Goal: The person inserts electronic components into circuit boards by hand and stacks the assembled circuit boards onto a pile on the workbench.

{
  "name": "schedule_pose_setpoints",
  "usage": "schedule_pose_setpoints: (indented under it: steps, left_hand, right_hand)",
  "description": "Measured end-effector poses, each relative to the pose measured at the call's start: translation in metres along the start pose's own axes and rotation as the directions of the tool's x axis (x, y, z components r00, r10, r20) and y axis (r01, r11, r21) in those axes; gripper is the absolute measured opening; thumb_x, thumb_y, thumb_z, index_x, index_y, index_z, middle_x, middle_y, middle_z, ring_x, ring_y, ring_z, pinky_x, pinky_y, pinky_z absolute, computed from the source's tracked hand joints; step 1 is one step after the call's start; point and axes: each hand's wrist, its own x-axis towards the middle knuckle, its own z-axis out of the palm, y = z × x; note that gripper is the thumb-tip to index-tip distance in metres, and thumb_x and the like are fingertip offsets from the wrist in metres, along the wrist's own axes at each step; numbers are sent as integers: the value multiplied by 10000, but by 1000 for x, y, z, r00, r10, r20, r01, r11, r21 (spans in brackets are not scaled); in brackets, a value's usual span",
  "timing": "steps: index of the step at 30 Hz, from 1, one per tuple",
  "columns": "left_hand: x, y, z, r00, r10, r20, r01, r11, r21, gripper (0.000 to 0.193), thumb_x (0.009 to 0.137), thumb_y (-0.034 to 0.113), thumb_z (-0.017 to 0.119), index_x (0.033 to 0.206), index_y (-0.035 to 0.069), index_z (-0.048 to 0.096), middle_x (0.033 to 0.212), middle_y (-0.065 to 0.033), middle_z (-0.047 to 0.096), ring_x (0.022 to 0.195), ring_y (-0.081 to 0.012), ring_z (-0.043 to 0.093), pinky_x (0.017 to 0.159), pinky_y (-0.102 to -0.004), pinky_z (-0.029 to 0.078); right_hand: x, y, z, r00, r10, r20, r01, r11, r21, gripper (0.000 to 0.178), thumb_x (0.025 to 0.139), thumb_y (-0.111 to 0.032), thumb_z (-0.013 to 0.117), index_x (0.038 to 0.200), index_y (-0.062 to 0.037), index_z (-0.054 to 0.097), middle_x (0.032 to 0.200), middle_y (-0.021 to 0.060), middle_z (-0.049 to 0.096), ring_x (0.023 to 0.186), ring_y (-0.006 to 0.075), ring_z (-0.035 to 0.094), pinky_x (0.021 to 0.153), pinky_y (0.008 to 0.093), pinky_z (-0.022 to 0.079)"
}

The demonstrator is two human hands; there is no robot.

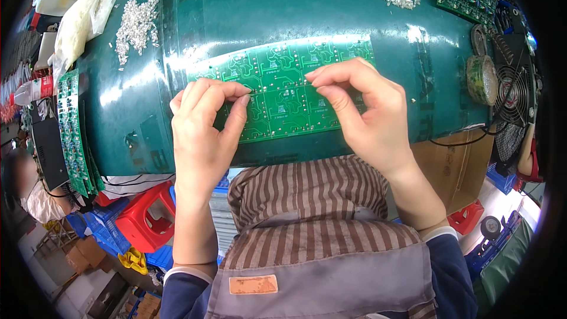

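Centrally, a green circuit board panel [283,91] lies flat on the teal desk [354,18], its long axis running left to right across the frame. Both hands hover over its lower edge. The left hand [204,127] pinches thumb and forefinger shut, apparently on a thin wire lead, though it is too small to be sure. The right hand [366,112] pinches likewise, slightly nearer the panel's middle. Heaps of small silvery parts [137,23] sit upper left; a tape roll [481,80] lies right.

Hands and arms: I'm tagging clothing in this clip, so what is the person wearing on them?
Both hands, left hand and right hand, are bare, without gloves or rings. The forearms are uncovered; dark blue sleeves with pale inner cuffs are pushed up.
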Motion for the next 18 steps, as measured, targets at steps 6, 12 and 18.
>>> schedule_pose_setpoints:
  steps: [6, 12, 18]
  left_hand:
    - [-1, -4, -2, 1000, 10, 18, -10, 999, -47, 109, 818, -20, 722, 917, 9, 689, 901, -81, 696, 844, -225, 659, 794, -316, 487]
    - [-2, -7, -3, 998, 46, 33, -44, 998, -55, 127, 813, 24, 731, 919, 67, 677, 899, -58, 663, 880, -263, 625, 881, -369, 427]
    - [1, -9, -7, 978, 203, 39, -206, 975, 86, 128, 810, 37, 731, 914, 86, 675, 886, -28, 653, 850, -235, 611, 914, -379, 406]
  right_hand:
    - [1, 0, 0, 1000, -20, 11, 21, 998, -62, 76, 839, 34, 690, 898, -10, 673, 847, 98, 686, 790, 257, 653, 693, 341, 511]
    - [0, 1, 2, 1000, -5, 6, 6, 998, -61, 77, 841, 32, 689, 901, -10, 668, 840, 97, 682, 787, 254, 648, 690, 337, 508]
    - [0, 1, 2, 1000, -2, 10, 2, 998, -66, 77, 838, 35, 684, 896, -10, 664, 843, 98, 680, 787, 257, 644, 691, 343, 507]
